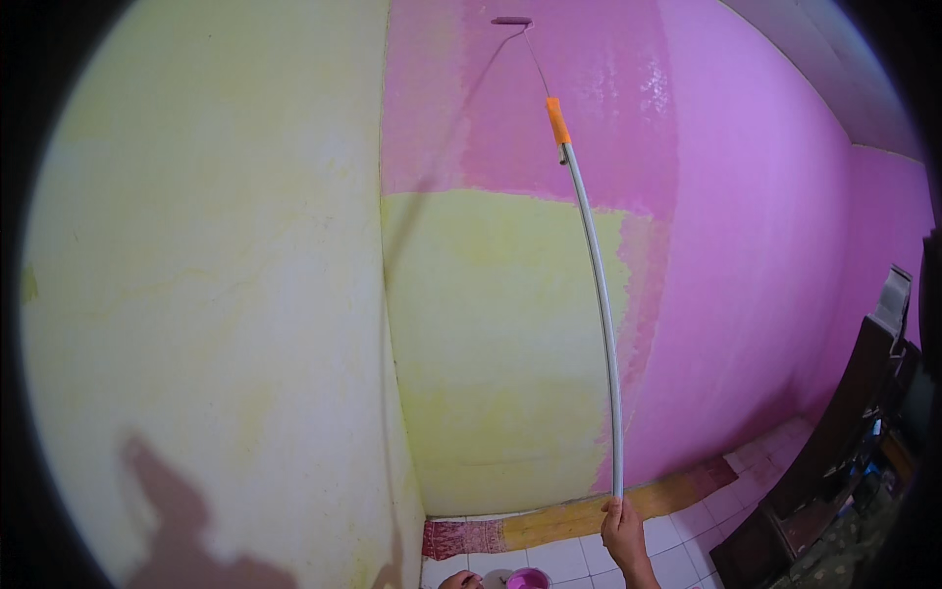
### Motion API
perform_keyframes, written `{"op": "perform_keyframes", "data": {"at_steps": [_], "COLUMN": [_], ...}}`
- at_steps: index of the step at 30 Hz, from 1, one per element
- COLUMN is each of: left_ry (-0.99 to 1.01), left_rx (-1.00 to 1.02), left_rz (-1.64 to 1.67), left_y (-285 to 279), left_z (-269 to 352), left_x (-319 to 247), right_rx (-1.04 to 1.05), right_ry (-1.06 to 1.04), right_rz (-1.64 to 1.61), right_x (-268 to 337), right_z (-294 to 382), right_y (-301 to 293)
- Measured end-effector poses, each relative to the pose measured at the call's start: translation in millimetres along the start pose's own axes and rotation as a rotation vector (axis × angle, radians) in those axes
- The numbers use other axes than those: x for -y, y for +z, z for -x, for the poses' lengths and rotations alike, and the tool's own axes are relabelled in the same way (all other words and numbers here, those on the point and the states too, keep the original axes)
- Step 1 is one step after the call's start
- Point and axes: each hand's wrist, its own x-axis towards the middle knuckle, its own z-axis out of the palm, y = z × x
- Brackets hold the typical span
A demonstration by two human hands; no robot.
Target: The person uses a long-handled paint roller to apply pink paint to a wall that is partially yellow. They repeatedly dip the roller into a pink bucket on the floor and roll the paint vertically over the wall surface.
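My right hand [624,536] grips the lower end of a long silver metal pole [605,316]. Orange tape or an orange handle [558,121] joins the pole's top to the wire frame of a paint roller [511,21]. That roller lies against the upper pink-painted wall [544,81]. At the bottom edge, my left hand [461,581] is only partly in view, fingers curled; whether it holds anything is unclear. Beside it, a round container of pink paint [528,579] is cut off by the frame. Below the pink stretches a pale yellow-green patch of wall [500,339].
A pale yellow-green wall [221,258] meets the painted wall at a corner on the left. Yellow and dark-red cloth [567,521] runs along the wall's foot over white floor tiles [563,556]. Dark wooden furniture [817,442] with assorted items stands at right.
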Motion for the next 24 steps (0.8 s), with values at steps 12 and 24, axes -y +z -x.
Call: {"op": "perform_keyframes", "data": {"at_steps": [12, 24], "left_ry": [0.024, -0.109], "left_rx": [0.059, 0.111], "left_rz": [-0.054, -0.078], "left_y": [3.8, -18.1], "left_z": [-19.0, 12.3], "left_x": [-5.4, -55.3], "right_rx": [0.228, 0.326], "right_ry": [-0.063, 0.035], "right_rz": [-0.627, -0.605], "right_x": [95.4, 6.4], "right_z": [-53.5, 5.5], "right_y": [6.1, 43.3]}}
